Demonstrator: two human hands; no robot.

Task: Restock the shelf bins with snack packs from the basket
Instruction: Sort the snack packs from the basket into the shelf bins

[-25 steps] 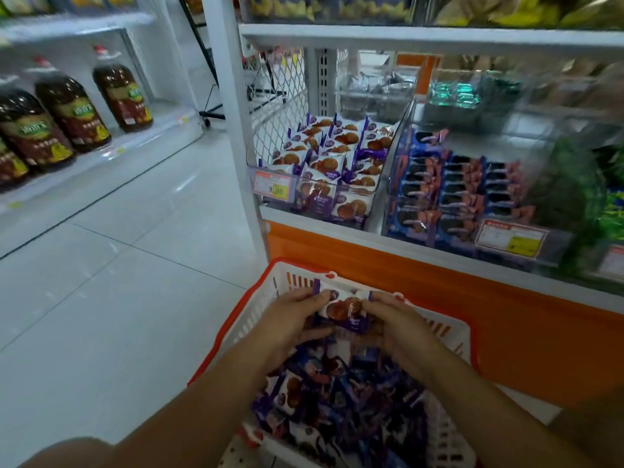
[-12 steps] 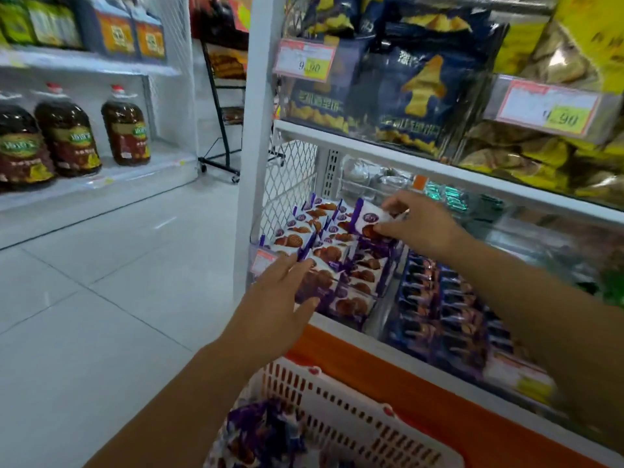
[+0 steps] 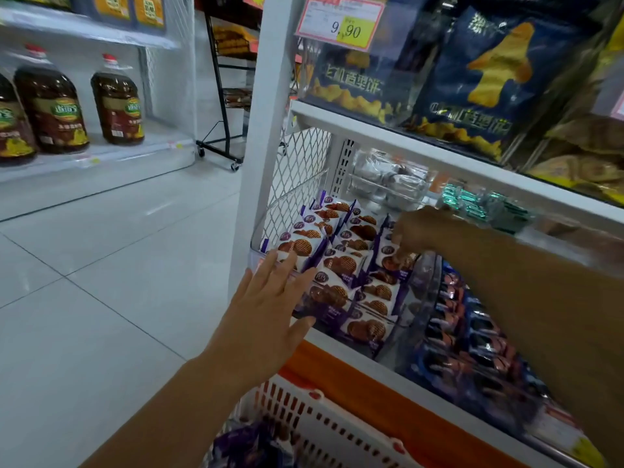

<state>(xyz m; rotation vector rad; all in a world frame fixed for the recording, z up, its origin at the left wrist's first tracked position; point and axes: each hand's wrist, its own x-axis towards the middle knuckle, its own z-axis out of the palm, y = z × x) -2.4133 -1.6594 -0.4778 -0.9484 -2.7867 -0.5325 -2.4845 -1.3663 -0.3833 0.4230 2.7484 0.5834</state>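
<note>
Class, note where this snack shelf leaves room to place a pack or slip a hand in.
Free: the strip between purple packs and blue packs; the air above them under the upper shelf. Crowded: the purple rows, packed tight, where the right hand grips a pack.

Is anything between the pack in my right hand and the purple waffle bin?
Nothing visible. The right hand holds the waffle pack over the right row of the bin, under the upper shelf. The left hand is by its front-left corner, aside.
</note>
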